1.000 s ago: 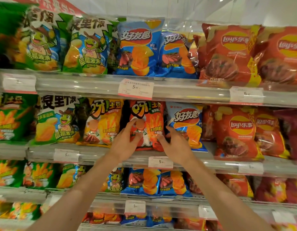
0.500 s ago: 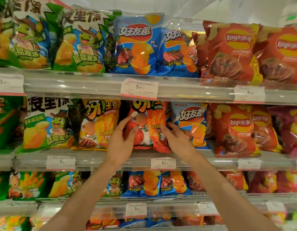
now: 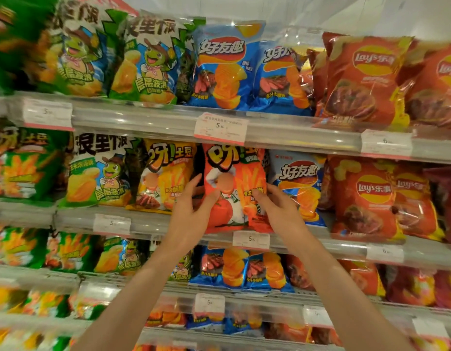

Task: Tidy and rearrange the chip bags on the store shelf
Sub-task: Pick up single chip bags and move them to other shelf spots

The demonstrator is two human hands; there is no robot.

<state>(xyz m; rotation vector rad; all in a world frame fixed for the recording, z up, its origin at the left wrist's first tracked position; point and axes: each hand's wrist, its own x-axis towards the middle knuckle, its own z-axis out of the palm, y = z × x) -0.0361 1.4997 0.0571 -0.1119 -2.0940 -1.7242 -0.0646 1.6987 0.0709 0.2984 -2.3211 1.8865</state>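
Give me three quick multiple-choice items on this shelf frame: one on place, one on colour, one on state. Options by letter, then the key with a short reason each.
1. Where does the bag held by both hands sit?
A. Top shelf
B. Second shelf from the top
C. Lowest shelf

2. What is the main colour of the held bag?
A. Orange-red
B. Green
C. Purple

3. How do the hands meet the bag?
A. Only one hand touches it
B. Both hover clear of it
C. One hand grips each side

Key:
1 B: the orange-red chip bag stands just below the 5.90 price tag, on the second shelf from the top, between a yellow bag and a blue bag.
2 A: its front is orange-red.
3 C: the left hand holds its left edge and the right hand its right edge, thumbs on the front.
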